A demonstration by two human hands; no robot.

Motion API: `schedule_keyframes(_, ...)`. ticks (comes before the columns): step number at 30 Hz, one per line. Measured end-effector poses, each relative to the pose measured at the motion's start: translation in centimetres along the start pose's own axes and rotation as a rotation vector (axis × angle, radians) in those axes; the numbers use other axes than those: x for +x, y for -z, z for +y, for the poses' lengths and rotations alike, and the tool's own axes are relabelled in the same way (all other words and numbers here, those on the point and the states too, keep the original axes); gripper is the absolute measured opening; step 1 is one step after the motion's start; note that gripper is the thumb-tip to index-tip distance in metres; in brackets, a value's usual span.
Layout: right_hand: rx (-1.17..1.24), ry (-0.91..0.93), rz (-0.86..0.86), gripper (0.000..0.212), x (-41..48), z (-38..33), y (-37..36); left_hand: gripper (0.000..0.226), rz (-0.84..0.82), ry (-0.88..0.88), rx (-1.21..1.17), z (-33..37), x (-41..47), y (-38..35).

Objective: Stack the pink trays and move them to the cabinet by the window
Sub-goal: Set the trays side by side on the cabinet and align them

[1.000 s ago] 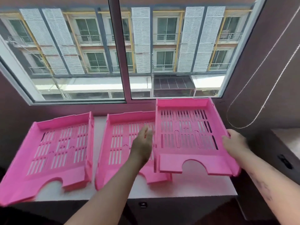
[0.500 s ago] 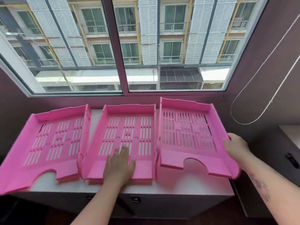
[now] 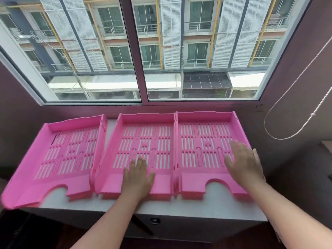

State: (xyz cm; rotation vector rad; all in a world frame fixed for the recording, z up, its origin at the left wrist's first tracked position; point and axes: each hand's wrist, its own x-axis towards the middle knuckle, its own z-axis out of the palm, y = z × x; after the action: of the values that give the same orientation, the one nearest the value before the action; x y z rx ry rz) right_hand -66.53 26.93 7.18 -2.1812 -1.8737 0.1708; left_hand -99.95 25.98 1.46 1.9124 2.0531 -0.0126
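Observation:
Three pink slotted trays lie side by side on the white cabinet top (image 3: 206,206) under the window. The left tray (image 3: 59,151) overhangs the cabinet's left edge. My left hand (image 3: 138,178) rests flat, fingers spread, on the front of the middle tray (image 3: 145,139). The right tray (image 3: 203,137) sits flush against the middle one. My right hand (image 3: 242,162) is over its right side with fingers spread, blurred; it grips nothing.
A large sliding window (image 3: 142,51) fills the wall behind the trays. A bead chain (image 3: 294,112) for a blind hangs in a loop at the right. The cabinet front has a small lock (image 3: 155,220). A dark cabinet corner (image 3: 325,159) stands at far right.
The right tray was lowered flat onto the cabinet beside the middle one. My right hand let go of its side and moved over its floor. My left hand stayed on the middle tray.

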Motion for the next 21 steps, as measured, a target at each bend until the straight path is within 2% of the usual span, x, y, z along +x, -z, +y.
schedule_keyframes(2,-0.003,0.147,-0.154,0.061,-2.6,-2.2,-1.9,0.074,0.030,-0.044,-0.045,0.6,-1.2,-0.5)
schedule_keyframes(5,-0.041,0.193,-0.353,0.065,-4.9,-4.2,-5.3,0.073,0.030,-0.156,-0.063,1.9,-2.7,-1.5)
schedule_keyframes(9,-0.093,0.200,-0.344,0.071,-3.8,-4.3,-6.8,0.066,0.059,-0.169,0.006,2.4,-2.1,-1.6)
schedule_keyframes(21,-0.121,0.213,-0.339,0.071,-1.7,-4.7,-7.6,0.069,0.099,-0.202,0.016,1.9,1.0,-0.9)
